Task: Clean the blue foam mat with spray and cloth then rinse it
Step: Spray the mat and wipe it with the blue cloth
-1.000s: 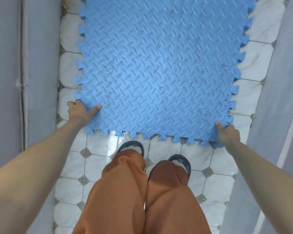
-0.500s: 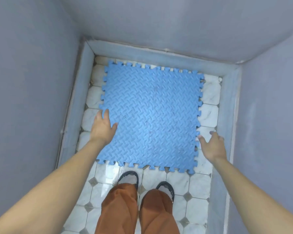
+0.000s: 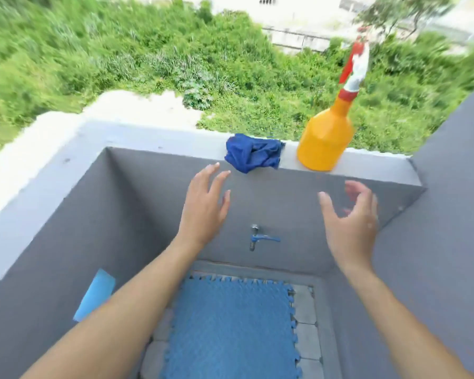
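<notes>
The blue foam mat [image 3: 230, 329] lies flat on the tiled floor far below, between grey walls. On top of the grey parapet ledge [image 3: 153, 138] sits a crumpled dark blue cloth [image 3: 253, 153]. An orange spray bottle [image 3: 326, 138] with a red and white trigger head stands to the right of the cloth. My left hand [image 3: 205, 206] is raised with fingers apart, its fingertips just below and left of the cloth, not touching it. My right hand [image 3: 350, 225] is raised and open with curled fingers, below the bottle and apart from it.
A blue-handled tap [image 3: 259, 237] sticks out of the grey wall between my hands. A light blue patch [image 3: 95, 295] shows on the left wall. Beyond the ledge is thick green grass [image 3: 121, 56]. A grey wall [image 3: 449, 214] rises on the right.
Both hands have left the mat, which stays on the floor, and have risen towards the ledge. My view has lifted from the floor to the parapet with the cloth and bottle.
</notes>
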